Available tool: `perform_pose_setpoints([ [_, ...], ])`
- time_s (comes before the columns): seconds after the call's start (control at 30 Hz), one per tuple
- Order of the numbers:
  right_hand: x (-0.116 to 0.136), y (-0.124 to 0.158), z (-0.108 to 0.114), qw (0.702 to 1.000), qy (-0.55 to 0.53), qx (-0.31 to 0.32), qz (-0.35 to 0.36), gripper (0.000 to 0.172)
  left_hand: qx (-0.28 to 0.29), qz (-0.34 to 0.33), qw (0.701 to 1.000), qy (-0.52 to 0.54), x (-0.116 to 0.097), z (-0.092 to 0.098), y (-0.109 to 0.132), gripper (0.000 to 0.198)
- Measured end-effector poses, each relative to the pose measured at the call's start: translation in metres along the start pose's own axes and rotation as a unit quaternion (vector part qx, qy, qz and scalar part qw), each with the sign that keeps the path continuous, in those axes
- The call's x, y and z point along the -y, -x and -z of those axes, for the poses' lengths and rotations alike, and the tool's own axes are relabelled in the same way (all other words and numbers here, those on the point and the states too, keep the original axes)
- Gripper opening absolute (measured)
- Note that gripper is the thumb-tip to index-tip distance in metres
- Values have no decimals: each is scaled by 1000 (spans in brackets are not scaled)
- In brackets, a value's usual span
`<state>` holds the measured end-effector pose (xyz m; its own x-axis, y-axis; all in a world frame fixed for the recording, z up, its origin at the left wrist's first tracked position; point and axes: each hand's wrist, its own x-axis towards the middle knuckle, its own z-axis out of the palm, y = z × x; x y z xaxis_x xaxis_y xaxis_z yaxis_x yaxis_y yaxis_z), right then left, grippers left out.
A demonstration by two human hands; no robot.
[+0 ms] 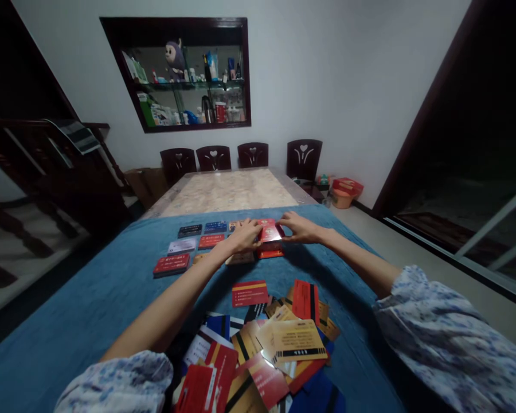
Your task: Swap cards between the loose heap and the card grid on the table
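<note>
A red card stack (270,230) sits at the far right of the card piles, with glare on its top card. My left hand (246,235) grips its left edge, fingers bent and partly covering the neighbouring piles. On the opposite side, my right hand (300,228) has curved fingers and thumb against the right edge. Just below lies another red card pile (270,251). To the left stand sorted piles, including a black one (190,230), a blue one (215,226), a white one (182,245) and a red one (172,264). My left forearm hides some piles.
Nearer me is a loose heap of gold, red, blue and white cards, with a gold card (298,339) on top. A blue cloth (107,298) covers the near table. Beyond are a bare tabletop (236,188), several dark chairs (303,158) and a wall shelf (189,85).
</note>
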<state>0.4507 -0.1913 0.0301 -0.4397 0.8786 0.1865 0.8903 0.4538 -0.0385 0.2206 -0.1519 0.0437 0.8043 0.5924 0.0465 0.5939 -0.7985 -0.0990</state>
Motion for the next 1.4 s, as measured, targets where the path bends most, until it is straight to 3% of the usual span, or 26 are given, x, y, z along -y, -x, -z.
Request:
perform_pose_setpoints([
  [0.5, -26, -53, -14, 997, 20, 44, -57, 37, 21, 37, 999, 4, 33, -12, -44, 31],
  [1.0, -41, -82, -23, 988, 25, 117, -96, 34, 48, 63, 997, -11, 40, -25, -77, 32],
  [1.4, -43, -89, -31, 982, 16, 139, -123, 42, 66, 73, 995, -5, 43, -34, -88, 30],
])
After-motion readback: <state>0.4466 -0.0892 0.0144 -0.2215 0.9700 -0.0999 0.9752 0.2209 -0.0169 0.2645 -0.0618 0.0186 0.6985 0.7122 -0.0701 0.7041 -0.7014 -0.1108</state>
